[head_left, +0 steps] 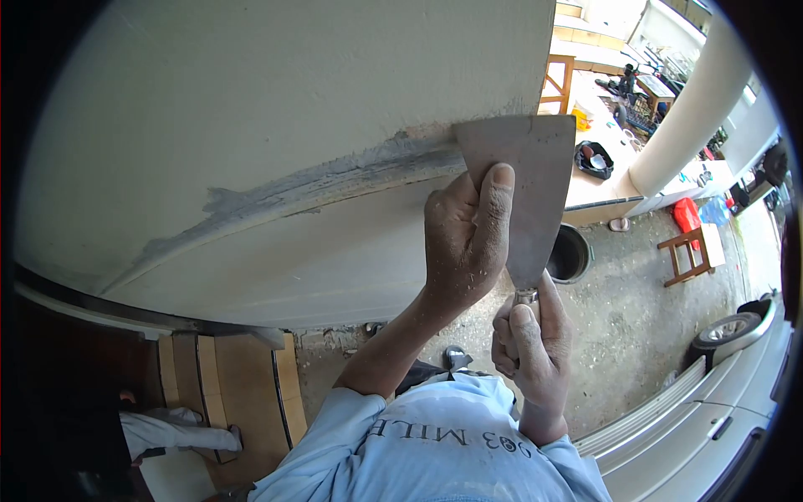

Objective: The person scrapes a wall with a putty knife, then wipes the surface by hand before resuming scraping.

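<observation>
A wide putty knife (535, 192) is held up before me with its broad metal blade at the top. My right hand (535, 351) is closed around its handle below the metal collar. At the blade's left edge, my left hand (468, 234) is closed, its thumb laid on the blade's face and its other fingers partly hidden. Both hands are dusted with pale powder. Close behind the blade, a long grey patch of filler (335, 180) runs along a ridge on the pale wall (276, 92).
A dark bucket (572, 253) stands on the concrete floor behind the knife. Farther right are a wooden stool (693, 253), a white column (690, 109) and a parked vehicle (711, 443). Tiled steps (238, 393) lie at lower left, where a person's leg (180, 433) shows.
</observation>
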A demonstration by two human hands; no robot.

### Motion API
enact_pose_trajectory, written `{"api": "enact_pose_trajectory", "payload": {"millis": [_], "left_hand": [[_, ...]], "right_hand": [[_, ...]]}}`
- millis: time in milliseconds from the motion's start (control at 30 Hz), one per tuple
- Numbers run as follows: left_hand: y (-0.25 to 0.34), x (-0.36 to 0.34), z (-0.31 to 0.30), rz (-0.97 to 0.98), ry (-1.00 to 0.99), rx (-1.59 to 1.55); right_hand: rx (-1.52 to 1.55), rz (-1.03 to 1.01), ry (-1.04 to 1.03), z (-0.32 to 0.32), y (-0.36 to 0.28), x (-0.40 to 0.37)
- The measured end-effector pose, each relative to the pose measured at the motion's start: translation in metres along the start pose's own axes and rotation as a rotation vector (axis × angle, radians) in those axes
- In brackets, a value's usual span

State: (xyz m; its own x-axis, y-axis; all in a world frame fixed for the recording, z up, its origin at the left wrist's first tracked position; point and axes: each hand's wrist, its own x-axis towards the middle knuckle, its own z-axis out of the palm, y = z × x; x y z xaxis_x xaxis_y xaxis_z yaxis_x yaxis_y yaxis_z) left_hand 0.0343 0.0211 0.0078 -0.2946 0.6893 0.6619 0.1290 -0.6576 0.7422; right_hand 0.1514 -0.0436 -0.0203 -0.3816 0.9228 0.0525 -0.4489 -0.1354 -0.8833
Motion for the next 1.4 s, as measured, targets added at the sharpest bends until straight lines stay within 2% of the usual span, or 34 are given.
{"api": "enact_pose_trajectory", "payload": {"millis": [167,267,300,467,833,967,1267,1400], "left_hand": [[0.002,-0.004,0.000,-0.044,-0.015,-0.045],[-0.009,-0.006,0.000,0.024,-0.012,-0.006],[-0.006,-0.003,0.000,0.019,0.005,-0.017],[0.003,-0.008,0.001,-0.064,0.005,-0.001],[0.003,0.002,0.000,0.002,0.057,0.020],[0.003,-0.011,-0.001,-0.082,0.070,-0.037],[-0.004,-0.007,-0.002,0.003,0.047,0.010],[0.005,0.000,-0.001,-0.010,0.088,-0.028]], "right_hand": [[-0.034,-0.027,-0.022,-0.001,-0.003,-0.002],[0.004,0.026,0.023,0.001,-0.002,0.001],[-0.089,0.017,0.025,0.003,-0.003,0.004],[-0.020,0.016,0.008,-0.001,-0.001,-0.002],[-0.044,-0.018,-0.005,0.007,-0.001,0.005],[-0.066,-0.016,-0.014,0.002,-0.001,-0.003],[-0.047,0.017,0.006,0.002,0.002,-0.004],[-0.067,-0.050,0.014,0.012,0.004,0.003]]}}
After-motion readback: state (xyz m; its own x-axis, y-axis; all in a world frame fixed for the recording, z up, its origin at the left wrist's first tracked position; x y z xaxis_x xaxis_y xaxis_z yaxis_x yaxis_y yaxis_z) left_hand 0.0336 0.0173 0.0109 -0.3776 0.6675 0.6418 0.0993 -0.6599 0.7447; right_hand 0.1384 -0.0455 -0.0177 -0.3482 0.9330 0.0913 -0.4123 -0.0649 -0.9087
